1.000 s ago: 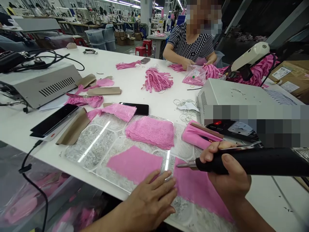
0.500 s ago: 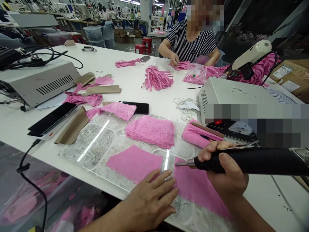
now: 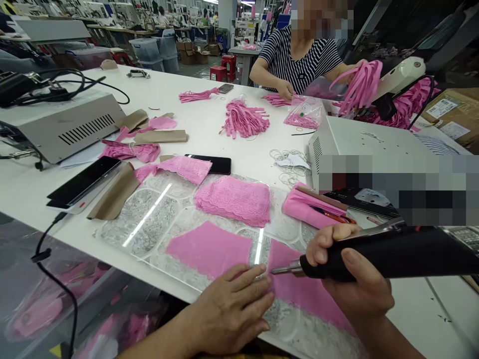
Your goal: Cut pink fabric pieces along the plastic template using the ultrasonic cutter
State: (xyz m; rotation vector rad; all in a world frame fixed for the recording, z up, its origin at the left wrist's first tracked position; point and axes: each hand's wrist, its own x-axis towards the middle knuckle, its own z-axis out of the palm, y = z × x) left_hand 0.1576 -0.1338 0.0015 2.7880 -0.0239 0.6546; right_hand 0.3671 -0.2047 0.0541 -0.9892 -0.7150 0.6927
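My right hand (image 3: 354, 279) grips a black hand-held cutting tool (image 3: 389, 252) with a metal tip pointing left, just above a pink fabric piece (image 3: 303, 291) on a clear plate (image 3: 149, 219). My left hand (image 3: 234, 309) lies flat with fingers spread, pressing the plate's near edge by the fabric. A second cut pink piece (image 3: 209, 248) lies to the left. A stack of pink lace (image 3: 234, 199) sits behind it.
A grey control box (image 3: 60, 127) with cables stands at the left, a white one (image 3: 370, 144) at the right. Two phones (image 3: 84, 180) (image 3: 213, 163) lie on the white table. Across it, a person in a striped shirt (image 3: 299, 57) handles pink strips (image 3: 245, 119).
The tool tip has dropped slightly toward the pink fabric. The person opposite has lifted a bundle of pink strips up at the right. My left hand has stayed put.
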